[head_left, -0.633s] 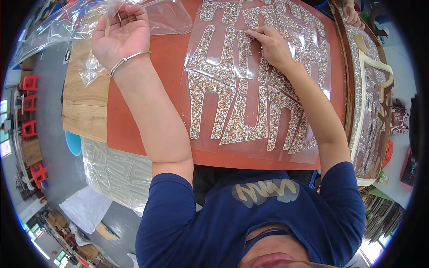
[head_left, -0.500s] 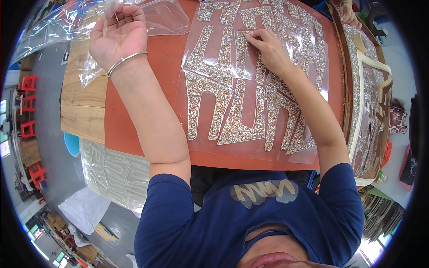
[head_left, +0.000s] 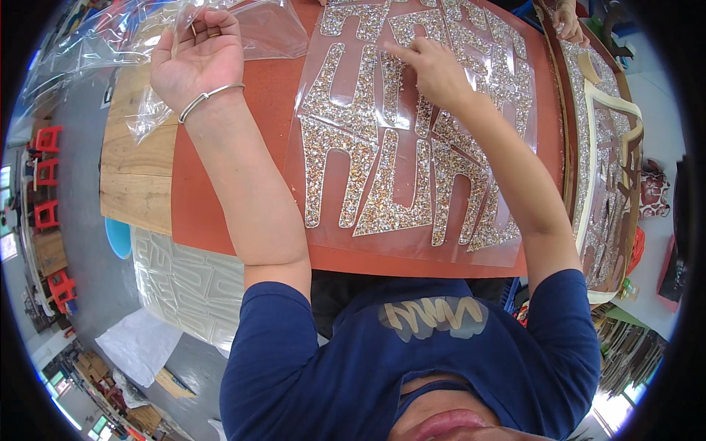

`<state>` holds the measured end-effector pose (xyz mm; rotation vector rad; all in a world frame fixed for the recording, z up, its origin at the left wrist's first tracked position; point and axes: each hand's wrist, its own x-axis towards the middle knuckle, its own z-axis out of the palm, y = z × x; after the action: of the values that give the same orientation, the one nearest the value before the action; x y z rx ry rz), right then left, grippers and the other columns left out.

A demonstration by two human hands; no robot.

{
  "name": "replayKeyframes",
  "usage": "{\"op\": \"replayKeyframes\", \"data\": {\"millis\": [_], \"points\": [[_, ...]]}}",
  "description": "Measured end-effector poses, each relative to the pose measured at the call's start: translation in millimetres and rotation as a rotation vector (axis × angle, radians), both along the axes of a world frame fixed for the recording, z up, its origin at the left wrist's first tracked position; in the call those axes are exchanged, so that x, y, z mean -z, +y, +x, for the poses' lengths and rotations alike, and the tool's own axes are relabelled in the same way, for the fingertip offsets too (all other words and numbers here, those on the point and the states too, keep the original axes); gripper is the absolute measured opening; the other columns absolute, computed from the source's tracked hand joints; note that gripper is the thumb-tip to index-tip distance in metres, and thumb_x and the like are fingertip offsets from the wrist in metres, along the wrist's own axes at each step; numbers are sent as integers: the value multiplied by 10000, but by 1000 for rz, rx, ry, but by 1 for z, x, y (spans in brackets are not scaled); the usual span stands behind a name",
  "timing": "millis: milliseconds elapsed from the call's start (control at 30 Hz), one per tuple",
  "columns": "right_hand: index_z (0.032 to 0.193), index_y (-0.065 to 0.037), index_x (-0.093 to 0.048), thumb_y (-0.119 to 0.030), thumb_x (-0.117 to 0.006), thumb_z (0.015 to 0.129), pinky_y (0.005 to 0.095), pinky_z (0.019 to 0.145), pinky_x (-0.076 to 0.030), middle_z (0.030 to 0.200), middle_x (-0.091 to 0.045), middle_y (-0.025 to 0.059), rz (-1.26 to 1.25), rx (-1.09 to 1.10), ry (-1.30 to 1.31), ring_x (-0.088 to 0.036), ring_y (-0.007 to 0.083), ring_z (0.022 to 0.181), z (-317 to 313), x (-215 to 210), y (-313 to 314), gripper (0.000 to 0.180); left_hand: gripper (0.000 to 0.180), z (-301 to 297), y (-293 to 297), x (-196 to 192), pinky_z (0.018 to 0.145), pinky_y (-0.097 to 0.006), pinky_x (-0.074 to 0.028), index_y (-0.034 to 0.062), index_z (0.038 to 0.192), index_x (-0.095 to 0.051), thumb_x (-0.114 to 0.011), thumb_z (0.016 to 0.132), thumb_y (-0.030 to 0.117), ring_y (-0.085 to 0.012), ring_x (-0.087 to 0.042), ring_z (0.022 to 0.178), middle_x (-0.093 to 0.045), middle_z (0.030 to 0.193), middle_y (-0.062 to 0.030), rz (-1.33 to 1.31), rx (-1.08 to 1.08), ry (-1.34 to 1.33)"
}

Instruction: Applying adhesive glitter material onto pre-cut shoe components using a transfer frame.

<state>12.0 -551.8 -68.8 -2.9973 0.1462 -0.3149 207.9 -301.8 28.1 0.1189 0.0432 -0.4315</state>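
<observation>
At lower left a pale patterned stack [head_left: 187, 283] lies below the orange table [head_left: 220, 213]. In the upper middle, the transparent sheet of glittery cut-out shapes [head_left: 382, 169] lies flat on it. The right hand [head_left: 434, 70], forefinger out, presses the sheet. At upper left the left hand [head_left: 195, 62] (bangle on wrist) pinches crinkled clear plastic film [head_left: 95, 51].

Glossy clear plastic film [head_left: 103, 51]; rough glittery letter shapes [head_left: 382, 140]; matt orange tabletop [head_left: 213, 198], possibly felt
</observation>
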Motion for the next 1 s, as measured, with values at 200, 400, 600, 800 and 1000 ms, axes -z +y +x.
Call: {"op": "replayKeyframes", "data": {"millis": [200, 400, 600, 800, 1000], "points": [[1207, -148, -563, -38, -513, 790, 405, 843, -417, 1009, -559, 120, -336, -20, -35, -532, 268, 1002, 1, -7, 19, 435, 267, -4, -11, -1, 697, -377, -412, -74, 859, -493, -393, 850, 173, -246, -485, 773, -498, 836, -161, -6, 15, -45], [1192, -64, -545, 32, -490, 768, 400, 944, -391, 1188, -533, 177, -30, 342, -378, -477, 342, 1126, -127, -33, -53, 438, 271, -1, 7, 0, 698, -378, -413, -77, 851, -488, -383, 856, 173, -247, -488, 767, -497, 828, -162, -13, -61, 2], [1067, -29, -597, -95, -525, 880, 389, 847, -441, 979, -629, 147, -295, 897, -93, -584, 302, 940, -357, -15, -130, 211, 260, -6, -1, -3, 683, -368, -427, -64, 857, -496, -396, 844, 175, -241, -499, 766, -516, 820, -156, -34, -16, -1], [1060, -44, -632, -105, -531, 875, 373, 812, -452, 954, -643, 153, 145, 1000, -105, -593, 297, 904, -430, 6, -133, 219, 265, -12, -11, -9, 673, -364, -427, -70, 842, -496, -402, 834, 177, -238, -498, 754, -511, 806, -149, 57, -37, 1], [998, 2, -649, -74, -554, 844, 341, 749, -481, 891, -659, 186, 179, 984, 47, -643, 279, 815, -401, -17, -117, 196, 273, -15, -8, -11, 671, -365, -428, -72, 828, -519, -421, 836, 182, -237, -499, 768, -514, 817, -147, 101, -38, -32]]}}
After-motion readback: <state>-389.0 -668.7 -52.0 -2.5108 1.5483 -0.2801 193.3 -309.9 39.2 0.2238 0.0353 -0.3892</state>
